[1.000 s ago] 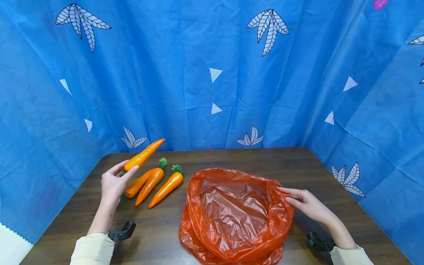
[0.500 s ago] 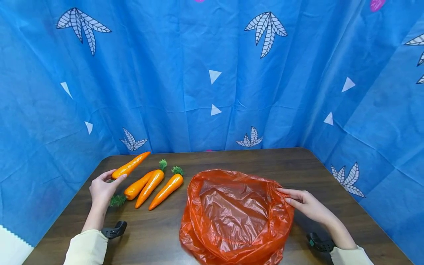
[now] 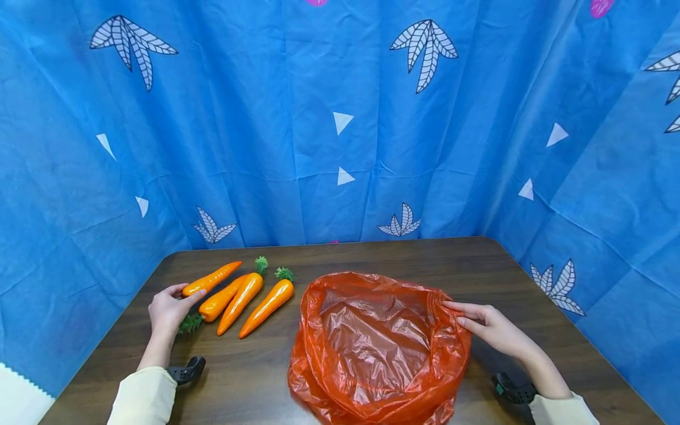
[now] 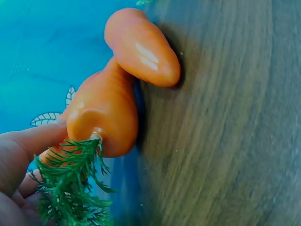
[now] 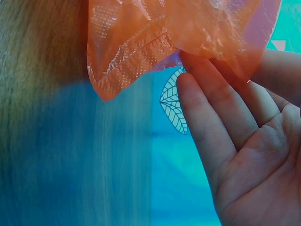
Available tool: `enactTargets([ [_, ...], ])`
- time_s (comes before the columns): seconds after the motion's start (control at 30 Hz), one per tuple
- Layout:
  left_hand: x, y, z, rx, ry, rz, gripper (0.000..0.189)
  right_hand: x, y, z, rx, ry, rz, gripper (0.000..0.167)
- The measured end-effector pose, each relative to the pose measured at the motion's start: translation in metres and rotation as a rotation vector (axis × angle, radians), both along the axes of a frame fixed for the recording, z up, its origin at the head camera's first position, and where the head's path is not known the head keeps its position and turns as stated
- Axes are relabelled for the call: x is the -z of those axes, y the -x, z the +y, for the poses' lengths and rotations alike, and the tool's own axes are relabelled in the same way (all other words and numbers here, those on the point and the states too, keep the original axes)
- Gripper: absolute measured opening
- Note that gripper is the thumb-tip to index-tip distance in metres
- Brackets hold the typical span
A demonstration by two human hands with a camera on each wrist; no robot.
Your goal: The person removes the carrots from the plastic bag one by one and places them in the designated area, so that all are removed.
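At the left of the table, my left hand [image 3: 169, 310] grips the thick end of an orange carrot [image 3: 212, 278], low at the table. Just right of it lies a second carrot [image 3: 216, 304] with green leaves [image 3: 190, 323] towards my wrist. A third carrot [image 3: 241, 301] rests across that one's tip, and another carrot [image 3: 267, 308] lies apart on the right. In the left wrist view, the second carrot [image 4: 103, 117] mostly hides the held one. A red plastic bag [image 3: 313, 366] stands with its mouth wide; my right hand [image 3: 491, 324] pinches its right rim between thumb and fingers.
The dark wooden table [image 3: 239, 378] carries the carrots and the bag. A blue curtain [image 3: 319, 118] with leaf prints closes off the back and both sides. Black wrist cameras are strapped to both wrists.
My left hand has moved left and then down with its carrot, from above the other carrots to the table beside them. The right hand and the plastic bag stay in place.
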State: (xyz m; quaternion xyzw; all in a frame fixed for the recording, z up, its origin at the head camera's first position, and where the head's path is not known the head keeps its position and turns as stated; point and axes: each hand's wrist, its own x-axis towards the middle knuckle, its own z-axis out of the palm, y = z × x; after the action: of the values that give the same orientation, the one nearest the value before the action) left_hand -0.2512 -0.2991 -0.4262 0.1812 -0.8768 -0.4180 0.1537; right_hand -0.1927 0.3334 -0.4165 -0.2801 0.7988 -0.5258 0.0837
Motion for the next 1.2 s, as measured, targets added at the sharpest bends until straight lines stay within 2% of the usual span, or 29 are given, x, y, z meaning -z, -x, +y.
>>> enactTargets([
  [0.37,0.002,0.0018,-0.0006,0.038,0.12,-0.001,0.058,0.001,0.0007,0.0014,0.008,-0.006,0.0,0.042],
  [0.53,0.0011,0.0024,-0.0001,0.069,0.147,-0.011,0.056,0.0001,0.0,0.0013,0.006,-0.001,0.003,0.042],
  [0.83,-0.0007,-0.0009,-0.0031,0.13,0.141,-0.052,0.052,-0.0013,-0.0003,-0.0003,-0.005,0.013,0.014,0.041],
  [1.2,-0.003,-0.0018,-0.0035,0.136,0.099,-0.017,0.052,-0.0011,-0.0001,0.0013,-0.008,0.003,0.015,0.042],
])
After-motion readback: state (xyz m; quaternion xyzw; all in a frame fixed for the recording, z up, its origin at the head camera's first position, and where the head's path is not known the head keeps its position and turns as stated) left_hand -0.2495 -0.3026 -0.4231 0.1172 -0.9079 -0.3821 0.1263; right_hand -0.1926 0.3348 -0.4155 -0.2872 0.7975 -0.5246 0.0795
